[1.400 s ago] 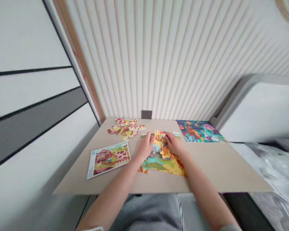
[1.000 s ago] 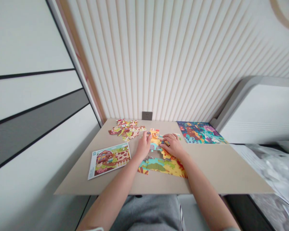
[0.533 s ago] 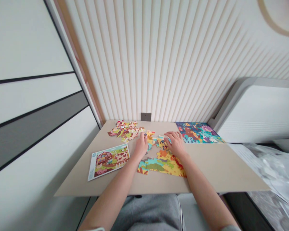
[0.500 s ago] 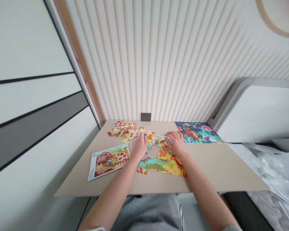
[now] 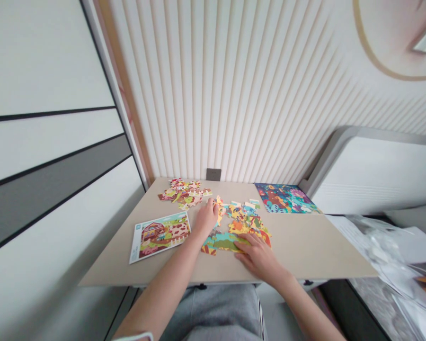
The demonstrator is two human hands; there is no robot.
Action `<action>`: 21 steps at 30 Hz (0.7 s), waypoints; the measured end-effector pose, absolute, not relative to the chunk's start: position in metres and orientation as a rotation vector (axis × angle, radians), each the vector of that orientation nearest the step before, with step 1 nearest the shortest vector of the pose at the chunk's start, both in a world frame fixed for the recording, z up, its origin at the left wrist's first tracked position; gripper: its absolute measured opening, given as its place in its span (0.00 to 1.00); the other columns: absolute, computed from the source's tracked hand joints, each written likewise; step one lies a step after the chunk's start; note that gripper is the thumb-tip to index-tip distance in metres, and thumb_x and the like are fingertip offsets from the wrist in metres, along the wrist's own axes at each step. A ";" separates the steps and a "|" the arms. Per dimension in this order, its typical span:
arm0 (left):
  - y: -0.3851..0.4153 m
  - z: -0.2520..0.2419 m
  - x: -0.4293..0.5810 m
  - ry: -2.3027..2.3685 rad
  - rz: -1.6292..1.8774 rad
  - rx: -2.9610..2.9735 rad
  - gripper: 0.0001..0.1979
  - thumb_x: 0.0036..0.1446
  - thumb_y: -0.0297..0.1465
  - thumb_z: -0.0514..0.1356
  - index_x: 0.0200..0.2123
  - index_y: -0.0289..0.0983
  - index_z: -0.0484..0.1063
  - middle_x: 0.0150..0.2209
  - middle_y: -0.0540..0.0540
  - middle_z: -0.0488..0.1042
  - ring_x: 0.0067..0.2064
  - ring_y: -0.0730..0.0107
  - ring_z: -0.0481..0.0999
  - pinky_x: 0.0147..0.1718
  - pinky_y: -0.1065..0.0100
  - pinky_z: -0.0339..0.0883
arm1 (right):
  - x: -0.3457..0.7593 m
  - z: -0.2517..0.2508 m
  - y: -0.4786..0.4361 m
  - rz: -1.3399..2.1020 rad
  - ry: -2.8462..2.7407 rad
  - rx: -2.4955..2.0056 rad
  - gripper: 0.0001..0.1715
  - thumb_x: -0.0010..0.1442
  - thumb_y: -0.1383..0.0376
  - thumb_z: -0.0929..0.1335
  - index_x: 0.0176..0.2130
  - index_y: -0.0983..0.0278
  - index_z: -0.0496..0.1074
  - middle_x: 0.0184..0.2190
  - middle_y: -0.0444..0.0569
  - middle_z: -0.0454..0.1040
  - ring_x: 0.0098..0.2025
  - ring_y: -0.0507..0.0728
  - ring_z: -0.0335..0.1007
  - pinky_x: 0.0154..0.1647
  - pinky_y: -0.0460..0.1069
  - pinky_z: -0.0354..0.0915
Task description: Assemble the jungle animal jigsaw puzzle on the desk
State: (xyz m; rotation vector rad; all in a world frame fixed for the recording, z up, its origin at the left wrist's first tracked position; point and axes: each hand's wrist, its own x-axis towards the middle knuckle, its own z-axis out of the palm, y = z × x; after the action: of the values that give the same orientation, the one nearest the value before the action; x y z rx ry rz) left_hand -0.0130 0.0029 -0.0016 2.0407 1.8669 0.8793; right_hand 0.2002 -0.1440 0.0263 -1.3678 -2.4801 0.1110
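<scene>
Ribbed pale wall [image 5: 199, 94] fills the background, cut off at the top, with one paneled cabinet [image 5: 39, 166] at left and one headboard [image 5: 383, 170] at right, both running out of view. Below stretches a single beige surface [image 5: 305, 246]; the clutter right of it, under clear plastic [image 5: 379, 251], is hard to make out. Mid-surface lies one partly joined animal puzzle [image 5: 223, 241], with gaps between its sections. One farm picture card [image 5: 161, 235] lies to its left, and one dark blue picture [image 5: 286, 199] behind it to the right. One heap of loose pieces [image 5: 184, 192] sits at the back left, too overlapped to count. Two bare hands are at the puzzle. The right hand [image 5: 257, 253] has its grip spread, fingers resting on the lower right part and hiding some of it. The left hand [image 5: 206, 218] has its grip nearly closed, pinching one yellow section [image 5: 218, 207] at the upper left, partly hidden by the fingers. One dark socket [image 5: 213, 174] sits just above the far edge.
</scene>
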 end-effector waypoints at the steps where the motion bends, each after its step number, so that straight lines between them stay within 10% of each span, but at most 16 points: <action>1: 0.000 -0.001 -0.012 1.890 0.860 2.042 0.18 0.71 0.36 0.51 0.60 0.37 0.65 0.37 0.40 0.79 0.42 0.55 0.80 0.41 0.63 0.68 | 0.200 0.024 -0.145 0.119 -2.478 -1.362 0.16 0.70 0.57 0.66 0.54 0.56 0.77 0.57 0.53 0.72 0.58 0.64 0.68 0.61 0.59 0.65; 7: -0.019 0.017 -0.009 2.074 0.833 2.311 0.33 0.66 0.38 0.58 0.69 0.33 0.54 0.52 0.31 0.73 0.55 0.47 0.72 0.51 0.55 0.66 | 0.218 0.026 -0.151 0.205 -2.516 -1.280 0.20 0.69 0.58 0.67 0.59 0.51 0.74 0.61 0.51 0.70 0.60 0.62 0.68 0.62 0.57 0.66; 21: -0.124 -0.001 -0.016 1.223 0.769 2.636 0.20 0.63 0.38 0.64 0.56 0.42 0.71 0.54 0.42 0.73 0.58 0.54 0.70 0.58 0.52 0.63 | 0.245 -0.013 -0.145 -0.307 -2.536 -1.191 0.21 0.70 0.64 0.67 0.61 0.59 0.70 0.58 0.57 0.75 0.59 0.65 0.72 0.57 0.60 0.72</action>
State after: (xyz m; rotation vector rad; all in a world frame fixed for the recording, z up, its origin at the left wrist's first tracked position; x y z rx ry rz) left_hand -0.0160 -0.1245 -0.0015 2.6362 1.2229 0.7687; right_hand 0.2452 -0.1450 -0.0127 -1.1915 -2.5359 -0.3068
